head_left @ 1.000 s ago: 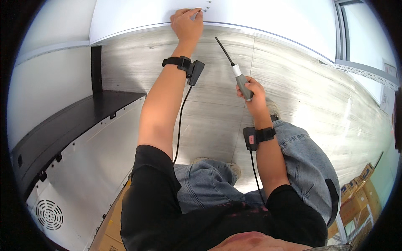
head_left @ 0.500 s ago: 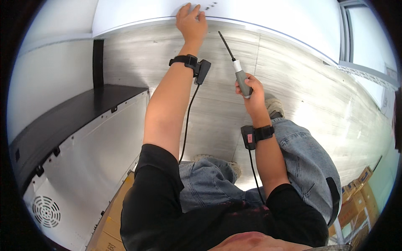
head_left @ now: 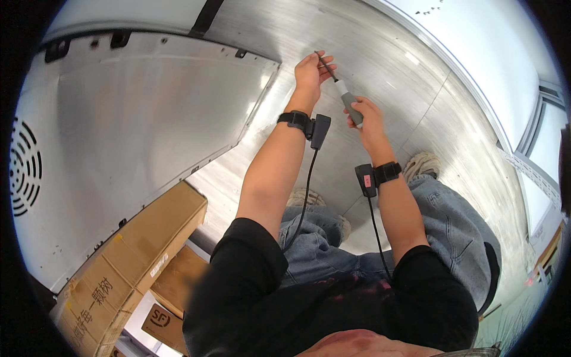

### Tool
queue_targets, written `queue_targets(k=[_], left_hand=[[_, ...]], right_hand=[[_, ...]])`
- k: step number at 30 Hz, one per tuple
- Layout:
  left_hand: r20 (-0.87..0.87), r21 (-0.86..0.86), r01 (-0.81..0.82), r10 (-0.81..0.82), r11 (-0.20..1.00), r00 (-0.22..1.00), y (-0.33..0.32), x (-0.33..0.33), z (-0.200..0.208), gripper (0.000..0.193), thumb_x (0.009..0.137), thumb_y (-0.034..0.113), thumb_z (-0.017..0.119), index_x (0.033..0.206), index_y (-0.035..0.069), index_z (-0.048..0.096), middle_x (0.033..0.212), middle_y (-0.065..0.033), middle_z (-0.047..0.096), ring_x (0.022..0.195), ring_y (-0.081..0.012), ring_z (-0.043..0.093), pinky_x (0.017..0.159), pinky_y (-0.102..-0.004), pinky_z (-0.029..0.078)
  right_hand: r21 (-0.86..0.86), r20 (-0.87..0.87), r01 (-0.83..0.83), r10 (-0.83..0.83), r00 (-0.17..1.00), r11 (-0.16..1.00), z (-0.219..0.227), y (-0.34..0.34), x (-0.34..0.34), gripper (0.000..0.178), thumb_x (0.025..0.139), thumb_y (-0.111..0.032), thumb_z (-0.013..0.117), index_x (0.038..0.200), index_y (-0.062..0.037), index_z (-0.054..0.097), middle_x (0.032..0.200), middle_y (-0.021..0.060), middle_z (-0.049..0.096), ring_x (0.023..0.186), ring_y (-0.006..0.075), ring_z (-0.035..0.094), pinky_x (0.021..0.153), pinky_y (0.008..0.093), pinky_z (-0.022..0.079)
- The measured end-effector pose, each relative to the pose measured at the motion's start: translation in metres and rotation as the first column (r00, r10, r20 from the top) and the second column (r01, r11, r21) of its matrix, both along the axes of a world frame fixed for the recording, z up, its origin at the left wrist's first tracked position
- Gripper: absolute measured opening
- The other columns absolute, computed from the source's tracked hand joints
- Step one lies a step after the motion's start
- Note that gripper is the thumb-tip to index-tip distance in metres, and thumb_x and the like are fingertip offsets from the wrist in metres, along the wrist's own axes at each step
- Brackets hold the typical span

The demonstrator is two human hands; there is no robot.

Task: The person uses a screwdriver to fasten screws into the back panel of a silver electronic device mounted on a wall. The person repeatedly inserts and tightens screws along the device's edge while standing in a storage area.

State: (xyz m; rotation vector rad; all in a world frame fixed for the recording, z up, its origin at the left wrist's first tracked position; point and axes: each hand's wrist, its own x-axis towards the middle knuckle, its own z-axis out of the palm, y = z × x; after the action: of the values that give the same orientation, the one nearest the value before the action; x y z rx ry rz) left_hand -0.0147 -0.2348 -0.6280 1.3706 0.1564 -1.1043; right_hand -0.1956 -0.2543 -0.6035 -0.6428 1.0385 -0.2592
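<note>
In my right hand (head_left: 370,119) is a screwdriver (head_left: 350,106) with a grey and white handle, my fingers wrapped round the handle. Its dark shaft points up and left. My left hand (head_left: 309,72) meets the shaft's tip, thumb and forefinger pinched close by it with the other fingers loosely bent. Whatever lies between those fingertips is too small to make out. Several tiny dark screws (head_left: 429,9) lie on the white surface (head_left: 476,53) at the upper right.
A large metal panel (head_left: 160,113) with a round vent and black clips stands at the left. Cardboard boxes (head_left: 143,238) sit below it. Cables run from the black devices on both wrists. My shoe (head_left: 422,163) rests on the grey floor (head_left: 380,53).
My view has turned left towards the metal panel. My left hand has left the white surface by the screws and come to the screwdriver's tip. The right hand still holds the handle.
</note>
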Motion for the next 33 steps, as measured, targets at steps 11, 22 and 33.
queue_targets(k=[11,22,33], left_hand=[[-0.104,-0.003,-0.206,0.205,0.979,0.973,0.071,0.045,-0.022,0.028,0.099,0.016,0.033,0.122,0.004,0.044,0.114,-0.0153,0.059,0.093,-0.0276,0.063,0.079,-0.0374,0.054],[-0.08,0.104,-0.199,0.207,0.975,0.975,0.075,0.057,-0.041,0.017,0.099,0.016,0.039,0.113,0.009,0.047,0.115,-0.0061,0.06,0.096,-0.0203,0.062,0.075,-0.0314,0.05],[-0.067,0.106,-0.255,0.262,0.961,0.963,0.065,0.056,-0.043,0.024,0.097,0.013,0.043,0.12,0.009,0.046,0.11,-0.0057,0.061,0.093,-0.0196,0.061,0.077,-0.0319,0.046]], right_hand=[[0.181,0.06,-0.14,0.131,0.99,0.973,-0.013,0.039,0.025,0.038,0.09,-0.021,0.054,0.124,-0.0042,0.049,0.09,0.0081,0.058,0.066,0.0137,0.053,0.062,0.0289,0.046],[0.251,0.025,-0.097,0.094,0.995,0.963,-0.02,0.04,0.027,0.043,0.093,-0.031,0.054,0.129,-0.0102,0.045,0.086,0.0065,0.056,0.068,0.0132,0.053,0.064,0.0294,0.047],[0.398,0.032,0.005,-0.02,0.999,0.917,-0.037,0.048,0.034,0.04,0.092,-0.036,0.054,0.124,-0.0129,0.047,0.083,0.0051,0.054,0.069,0.014,0.051,0.065,0.0303,0.046]])
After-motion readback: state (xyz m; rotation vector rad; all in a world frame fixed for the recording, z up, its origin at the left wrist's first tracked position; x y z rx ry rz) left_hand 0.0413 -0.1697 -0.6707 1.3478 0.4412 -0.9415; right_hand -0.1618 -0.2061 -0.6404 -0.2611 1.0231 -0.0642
